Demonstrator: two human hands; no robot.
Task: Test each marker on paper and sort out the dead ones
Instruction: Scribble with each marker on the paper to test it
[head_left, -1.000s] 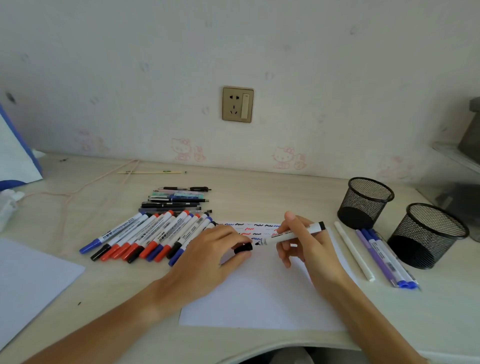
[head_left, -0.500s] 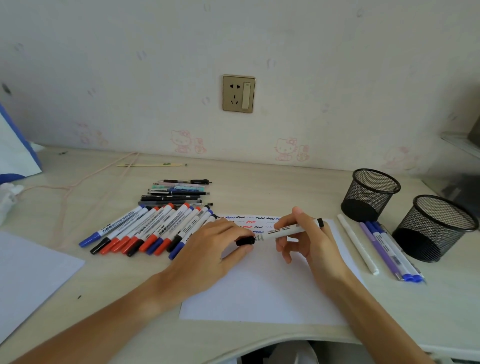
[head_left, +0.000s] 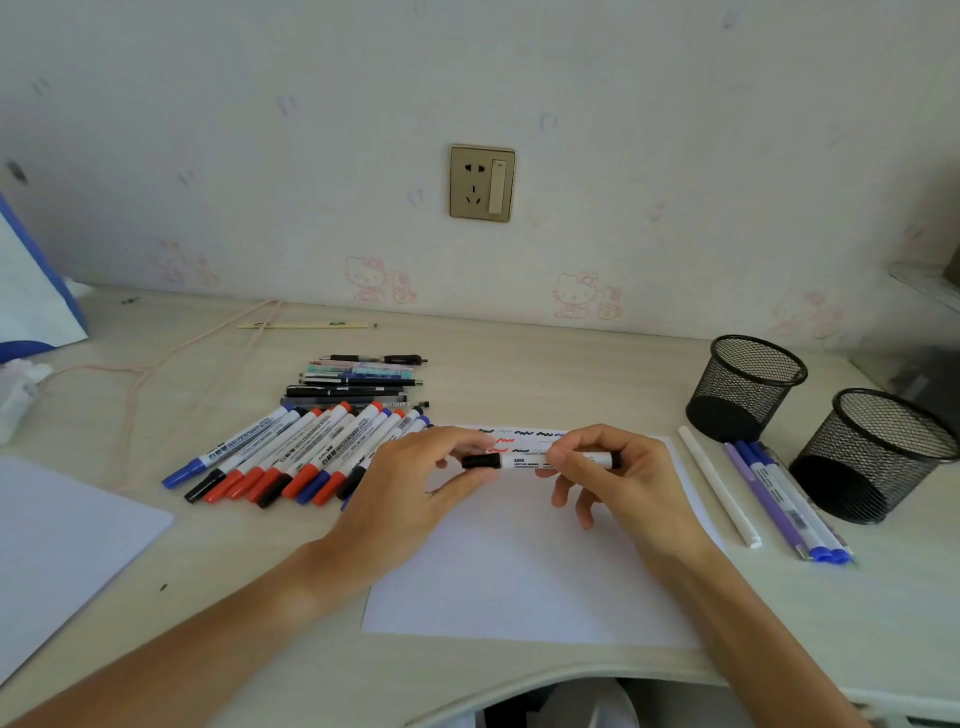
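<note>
Marker (head_left: 540, 460) now has its black cap (head_left: 480, 461) pushed back on; before, it was off. Left hand (head_left: 410, 483) pinches the cap, right hand (head_left: 613, 473) grips the barrel. Sorting probably comes next.

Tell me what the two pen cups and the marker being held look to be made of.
Pen cups: likely black-coated wire mesh; the see-through grid with solid rim suggests metal.
Marker: probably plastic; smooth white barrel, printed label, black cap, gripped by left hand and right hand.

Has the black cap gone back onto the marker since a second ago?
Yes. The black cap has closed rightward onto the marker, which has tipped level above the test paper.
</note>
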